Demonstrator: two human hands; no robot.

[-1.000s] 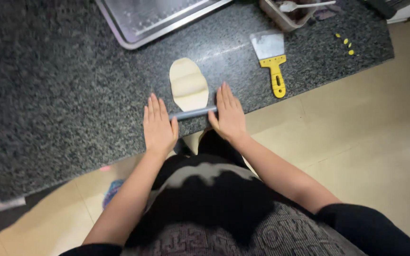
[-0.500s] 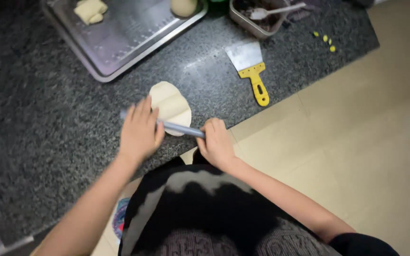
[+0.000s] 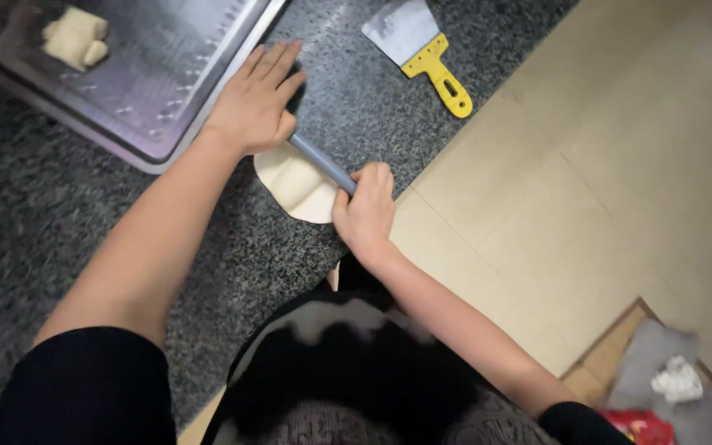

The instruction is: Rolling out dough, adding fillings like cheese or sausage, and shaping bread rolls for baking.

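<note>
A dark speckled granite counter (image 3: 84, 206) filled the left and upper part of the view, and a pale tiled floor (image 3: 603, 165) ran beside it on the right. On the counter's far left sat a shallow metal baking tray (image 3: 150, 91), with a folded lump of pale dough (image 3: 76, 39) in its far corner. A person in a dark top with black sleeves stood at the counter edge, both bare arms stretched forward.

A flat, oval sheet of dough (image 3: 298, 185) lay on the counter near its edge, just in front of the tray. Across it rested a slim grey-blue rolling pin (image 3: 321, 163), set at a slant. The left hand (image 3: 253, 103) lay flat over the pin's far end, fingers straight and spread, palm pressing down rather than gripping; its fingertips reached next to the tray's rim. The right hand (image 3: 364, 210) sat on the pin's near end with fingers curled over it, though whether they closed fully round the rod could not be told from above.

Farther along the counter lay a scraper (image 3: 422, 45) with a steel blade and yellow handle, well apart from the hands. At the lower right corner, a grey cloth (image 3: 661, 371) with something white and red beside it lay on the floor, blurred.
</note>
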